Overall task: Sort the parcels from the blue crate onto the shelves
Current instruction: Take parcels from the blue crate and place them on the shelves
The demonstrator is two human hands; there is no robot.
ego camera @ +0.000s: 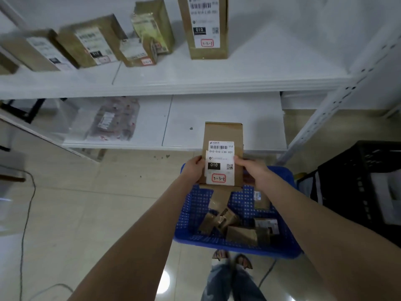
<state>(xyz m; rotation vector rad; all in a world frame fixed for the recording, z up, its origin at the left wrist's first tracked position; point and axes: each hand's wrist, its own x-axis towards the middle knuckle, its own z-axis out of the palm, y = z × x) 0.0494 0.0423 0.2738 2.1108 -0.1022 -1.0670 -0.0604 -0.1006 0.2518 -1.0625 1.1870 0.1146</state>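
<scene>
My left grip (193, 170) is pinching the left edge of a brown cardboard parcel (223, 132), thumb on the front face and the fingers wrapped out of sight behind it. The parcel is a tall, narrow box held upright with its label side turned toward me. A white shipping label covers most of the lower front. It carries a barcode at the top, the printed number 010-010 L30 551, a black block reading 010, a QR code, and a red-outlined handwritten code that starts 3-3; I cannot make out the last digit. My right grip (252, 170) pinches the opposite edge the same way, thumb against the label's right margin. The parcel sits squarely between the two grips, their thumbs level with the label's middle, and its top half rises clear above both.

The parcel hangs over the far rim of the blue crate (187, 216), which stands on the floor. Several smaller brown parcels (230, 222) lie jumbled inside the crate. Beyond the crate is the lower shelf (217, 118), and above that the upper shelf (238, 79), where a similar tall box (206, 29) stands marked 3-3-1. Right of the crate stands a black crate (358, 181).
</scene>
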